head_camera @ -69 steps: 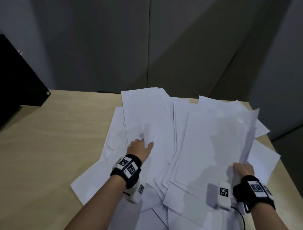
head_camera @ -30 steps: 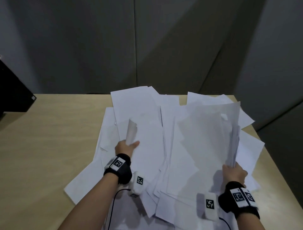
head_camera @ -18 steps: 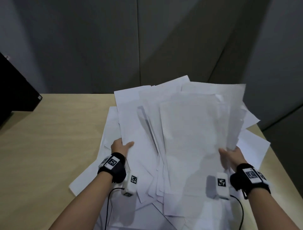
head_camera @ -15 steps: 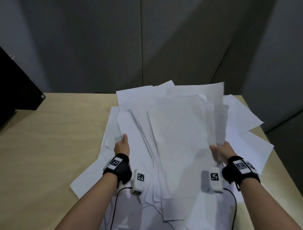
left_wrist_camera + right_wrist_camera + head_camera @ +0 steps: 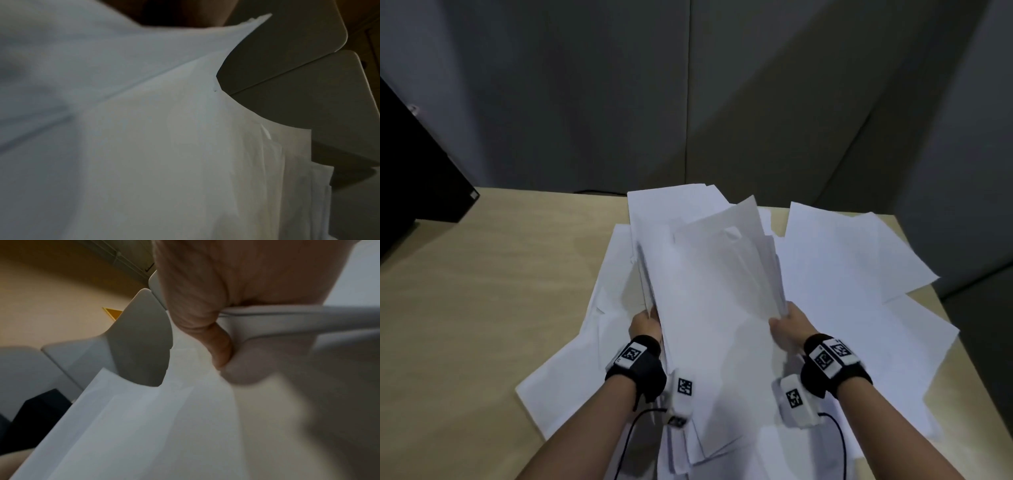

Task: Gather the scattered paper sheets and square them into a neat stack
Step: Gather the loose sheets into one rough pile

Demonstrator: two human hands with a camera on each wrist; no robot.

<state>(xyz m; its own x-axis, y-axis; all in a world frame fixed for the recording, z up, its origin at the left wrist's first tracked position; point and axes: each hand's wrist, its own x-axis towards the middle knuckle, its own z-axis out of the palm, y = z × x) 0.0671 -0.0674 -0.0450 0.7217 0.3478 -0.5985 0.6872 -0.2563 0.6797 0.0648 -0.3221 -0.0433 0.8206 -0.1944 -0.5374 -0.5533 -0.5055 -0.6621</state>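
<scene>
Both hands, the left hand (image 5: 643,323) and right hand (image 5: 789,327), gripped a bundle of paper (image 5: 715,291) by its side edges, fingers (image 5: 221,344) curled around it, apparently to square it above loose sheets (image 5: 859,260) on the counter (image 5: 482,291).

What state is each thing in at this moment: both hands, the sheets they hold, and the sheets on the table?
left hand: grips the bundle's left edge.
right hand: grips the bundle's right edge, thumb on top.
held bundle of sheets: lifted, tilted, edges uneven, not squared.
loose sheets: scattered flat, overlapping on the table.
table: bears the loose sheets.
</scene>
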